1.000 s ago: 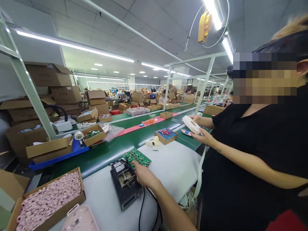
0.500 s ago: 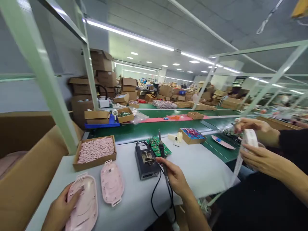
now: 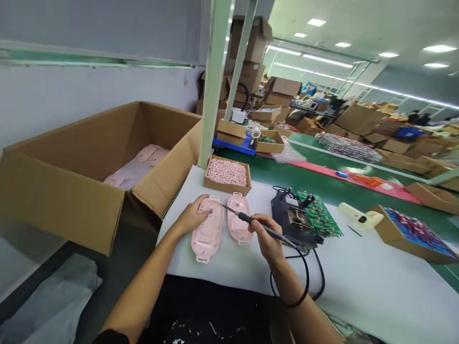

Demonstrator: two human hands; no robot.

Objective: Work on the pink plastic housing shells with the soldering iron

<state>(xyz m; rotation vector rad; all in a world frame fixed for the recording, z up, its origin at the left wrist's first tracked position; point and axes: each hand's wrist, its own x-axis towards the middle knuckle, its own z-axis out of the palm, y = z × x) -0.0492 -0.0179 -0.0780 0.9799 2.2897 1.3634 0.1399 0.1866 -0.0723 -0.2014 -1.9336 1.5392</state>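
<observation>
My left hand grips the upper left edge of a pink plastic shell, with the thumb pressed on its inner face. A soldering iron is held like a pen in my right hand. Its thin tip points left and reaches the top of the held shell; whether it touches cannot be made out. Just right of that shell lies a second pink shell on the white work surface. The iron's black station stands to the right of my right hand, and the iron's cord loops below it.
A carton of small pink parts sits behind the shells. Green circuit boards lie beside the station, with a cream device and a box of coloured wires farther right. A large cardboard box and a frame post stand left.
My view has swung left. The soldering iron has gone from upright beside the station to tilted over the top of the held shell. The neighbouring person's hands have left the view.
</observation>
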